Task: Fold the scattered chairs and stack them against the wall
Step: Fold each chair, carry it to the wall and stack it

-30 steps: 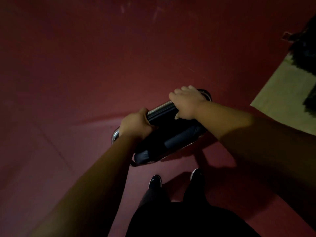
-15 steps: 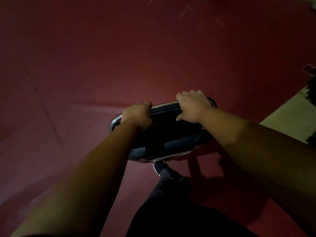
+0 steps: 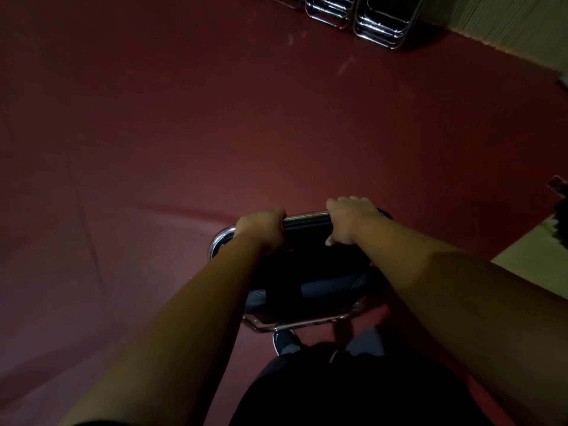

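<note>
Gripping the top chrome bar (image 3: 305, 216) of a black-padded, chrome-tube folded chair (image 3: 307, 272), both hands are closed round it from above. The left hand (image 3: 261, 230) wraps the bar beside its rounded left corner, fingers curled over the far side. The right hand (image 3: 352, 221) wraps it toward the right corner, knuckles up, with the thumb lying on the near face of the black backrest. A short stretch of bare bar shows between the two hands.

The chair sits collapsed flat, directly ahead of the person's legs, in the near centre of the scene. Its lower chrome rail (image 3: 307, 324) lies just beyond a dark shoe (image 3: 284, 341). Whether the chair's feet touch the ground cannot be told.

Beneath everything lies a dark red smooth floor (image 3: 184, 133), dimly lit. A pale beige floor patch (image 3: 534, 269) adjoins it at the near right.

At the far right, well apart from the held chair, chrome-framed stacked chairs (image 3: 381, 23) stand in upright bundles. They sit at the foot of a pale ribbed wall (image 3: 507, 23); contact with it cannot be confirmed. A dark, unidentifiable object (image 3: 561, 210) shows at the right edge.
</note>
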`<act>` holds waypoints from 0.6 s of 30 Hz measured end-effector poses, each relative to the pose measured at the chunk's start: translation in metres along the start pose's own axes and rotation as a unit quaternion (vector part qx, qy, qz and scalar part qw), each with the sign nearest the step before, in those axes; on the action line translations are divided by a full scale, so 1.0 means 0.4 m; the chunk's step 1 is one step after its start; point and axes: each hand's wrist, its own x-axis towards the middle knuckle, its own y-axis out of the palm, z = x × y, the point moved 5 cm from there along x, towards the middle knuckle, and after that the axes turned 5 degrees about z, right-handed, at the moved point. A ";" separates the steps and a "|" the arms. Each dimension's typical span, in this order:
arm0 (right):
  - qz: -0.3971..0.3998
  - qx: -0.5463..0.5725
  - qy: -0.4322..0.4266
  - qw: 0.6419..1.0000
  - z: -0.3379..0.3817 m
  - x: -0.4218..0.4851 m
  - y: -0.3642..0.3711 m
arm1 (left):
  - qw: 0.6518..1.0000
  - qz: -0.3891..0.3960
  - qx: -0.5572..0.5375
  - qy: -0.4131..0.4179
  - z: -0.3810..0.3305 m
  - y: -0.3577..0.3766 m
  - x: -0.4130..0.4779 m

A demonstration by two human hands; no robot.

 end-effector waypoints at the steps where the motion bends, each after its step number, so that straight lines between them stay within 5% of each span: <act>1: 0.003 0.001 -0.001 1.000 -0.001 0.012 -0.005 | 1.000 0.003 0.001 -0.003 0.006 -0.002 0.010; 18: 0.074 0.024 -0.132 0.988 -0.169 0.431 -0.233 | 0.979 0.164 0.036 -0.114 0.015 -0.269 0.427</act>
